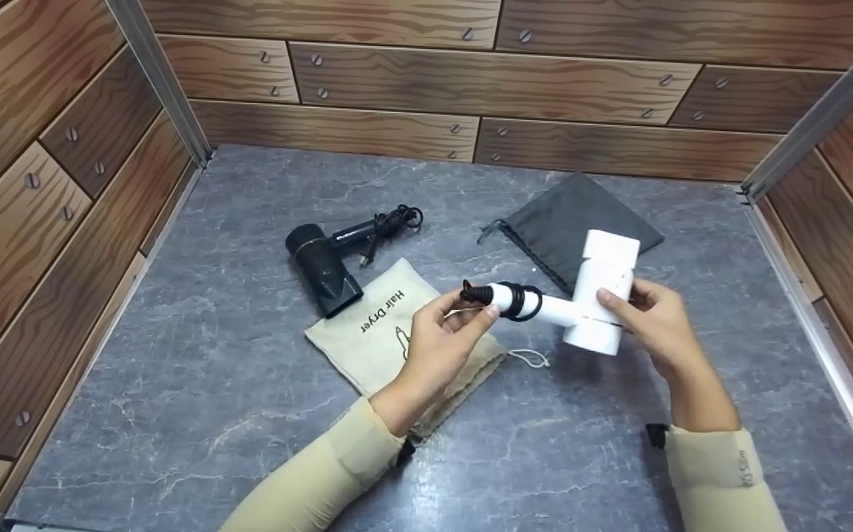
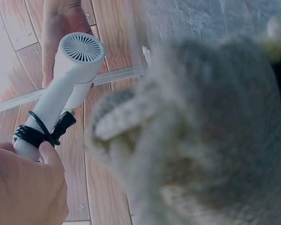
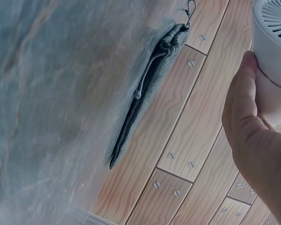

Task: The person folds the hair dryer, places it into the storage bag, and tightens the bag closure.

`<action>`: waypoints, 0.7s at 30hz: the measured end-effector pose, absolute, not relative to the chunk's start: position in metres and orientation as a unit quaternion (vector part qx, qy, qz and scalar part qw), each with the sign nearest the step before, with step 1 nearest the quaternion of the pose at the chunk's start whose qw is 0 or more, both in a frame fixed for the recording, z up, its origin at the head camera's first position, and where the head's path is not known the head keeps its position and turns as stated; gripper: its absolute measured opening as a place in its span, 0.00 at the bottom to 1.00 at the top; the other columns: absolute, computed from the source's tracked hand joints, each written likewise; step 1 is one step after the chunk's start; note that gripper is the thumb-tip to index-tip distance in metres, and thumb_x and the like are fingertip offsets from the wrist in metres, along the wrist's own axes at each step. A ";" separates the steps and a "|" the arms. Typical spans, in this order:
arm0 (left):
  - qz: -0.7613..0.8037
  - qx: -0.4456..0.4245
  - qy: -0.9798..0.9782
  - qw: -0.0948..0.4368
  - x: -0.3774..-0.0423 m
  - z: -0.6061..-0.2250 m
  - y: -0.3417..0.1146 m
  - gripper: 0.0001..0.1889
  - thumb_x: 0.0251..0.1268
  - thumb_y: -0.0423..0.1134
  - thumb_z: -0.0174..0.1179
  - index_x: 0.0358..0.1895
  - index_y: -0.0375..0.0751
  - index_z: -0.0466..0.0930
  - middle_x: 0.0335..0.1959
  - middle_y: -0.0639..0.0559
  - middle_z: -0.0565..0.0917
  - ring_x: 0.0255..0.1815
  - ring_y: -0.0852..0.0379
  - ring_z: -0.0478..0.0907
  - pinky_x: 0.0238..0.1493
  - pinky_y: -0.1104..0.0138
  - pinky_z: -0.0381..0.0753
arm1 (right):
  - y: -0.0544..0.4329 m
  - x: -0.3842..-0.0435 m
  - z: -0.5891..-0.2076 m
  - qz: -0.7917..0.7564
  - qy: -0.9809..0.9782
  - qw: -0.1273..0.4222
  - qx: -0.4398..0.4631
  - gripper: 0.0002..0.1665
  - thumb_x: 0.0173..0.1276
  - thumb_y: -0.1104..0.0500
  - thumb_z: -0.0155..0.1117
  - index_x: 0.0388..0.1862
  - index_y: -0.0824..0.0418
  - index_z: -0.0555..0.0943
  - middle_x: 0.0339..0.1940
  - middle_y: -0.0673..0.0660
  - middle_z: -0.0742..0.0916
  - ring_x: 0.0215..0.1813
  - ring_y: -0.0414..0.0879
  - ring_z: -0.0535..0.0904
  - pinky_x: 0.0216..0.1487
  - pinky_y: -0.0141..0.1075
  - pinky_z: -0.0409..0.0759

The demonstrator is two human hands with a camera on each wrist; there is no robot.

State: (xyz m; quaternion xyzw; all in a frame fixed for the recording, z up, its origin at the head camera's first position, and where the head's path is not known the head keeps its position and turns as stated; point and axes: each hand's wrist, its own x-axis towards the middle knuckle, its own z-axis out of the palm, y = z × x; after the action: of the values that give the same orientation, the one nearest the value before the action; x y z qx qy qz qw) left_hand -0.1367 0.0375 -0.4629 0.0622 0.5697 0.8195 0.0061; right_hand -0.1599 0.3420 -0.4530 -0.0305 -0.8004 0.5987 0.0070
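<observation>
A white hair dryer (image 1: pixel 604 288) is held above the table between both hands. My left hand (image 1: pixel 437 332) pinches the end of its handle, where a black cord (image 1: pixel 519 301) is wound round. With the thumb on its front, my right hand (image 1: pixel 656 321) grips the dryer's body. In the left wrist view, the vented end of the white hair dryer (image 2: pixel 82 49) shows, with the plug hanging by the handle. Below my left hand lies a beige drawstring bag (image 1: pixel 375 325) printed "Hair Dryer". A dark grey drawstring bag (image 1: pixel 582 222) lies behind the dryer.
A black hair dryer (image 1: pixel 323 270) lies at the left, its cord bundled at the handle and its nozzle by the beige bag. Wood-patterned walls (image 1: pixel 397 74) enclose the grey marbled table (image 1: pixel 212 355) at the back and both sides.
</observation>
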 end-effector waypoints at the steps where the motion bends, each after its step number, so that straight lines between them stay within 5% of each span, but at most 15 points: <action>1: 0.820 0.065 0.569 0.006 -0.137 -0.463 0.038 0.17 0.66 0.29 0.71 0.56 0.28 0.84 0.47 0.44 0.86 0.46 0.54 0.89 0.54 0.66 0.89 | 0.341 -0.160 -0.453 0.601 -0.799 0.006 -0.033 0.35 0.77 0.55 0.68 0.70 0.80 0.72 0.41 0.42 0.88 0.44 0.37 0.86 0.45 0.29 0.88; 9: 0.821 0.054 0.568 0.018 -0.137 -0.464 0.038 0.16 0.68 0.30 0.70 0.56 0.29 0.84 0.49 0.43 0.85 0.44 0.53 0.91 0.55 0.61 0.90 | 0.337 -0.159 -0.451 0.679 -0.733 -0.014 -0.042 0.29 0.84 0.50 0.57 0.65 0.75 0.72 0.41 0.46 0.88 0.42 0.38 0.86 0.44 0.32 0.88; 13: 0.821 0.051 0.568 0.015 -0.138 -0.463 0.039 0.16 0.68 0.30 0.70 0.56 0.29 0.84 0.49 0.42 0.87 0.46 0.54 0.90 0.56 0.62 0.89 | 0.335 -0.158 -0.450 0.680 -0.732 -0.024 -0.038 0.32 0.86 0.48 0.53 0.70 0.74 0.67 0.45 0.44 0.88 0.48 0.38 0.86 0.48 0.32 0.87; 21: 0.823 0.039 0.567 0.005 -0.140 -0.459 0.039 0.16 0.66 0.30 0.72 0.54 0.29 0.85 0.48 0.42 0.89 0.45 0.55 0.89 0.55 0.65 0.89 | 0.333 -0.157 -0.450 0.687 -0.726 -0.019 -0.025 0.28 0.86 0.51 0.54 0.70 0.72 0.68 0.46 0.45 0.89 0.48 0.38 0.87 0.48 0.32 0.88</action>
State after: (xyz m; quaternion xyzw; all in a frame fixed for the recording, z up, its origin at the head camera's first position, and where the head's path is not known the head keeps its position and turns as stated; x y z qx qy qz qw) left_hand -0.1399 0.0393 -0.4587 0.0394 0.5671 0.8227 0.0048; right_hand -0.1568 0.3334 -0.4497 -0.0248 -0.7259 0.6871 -0.0192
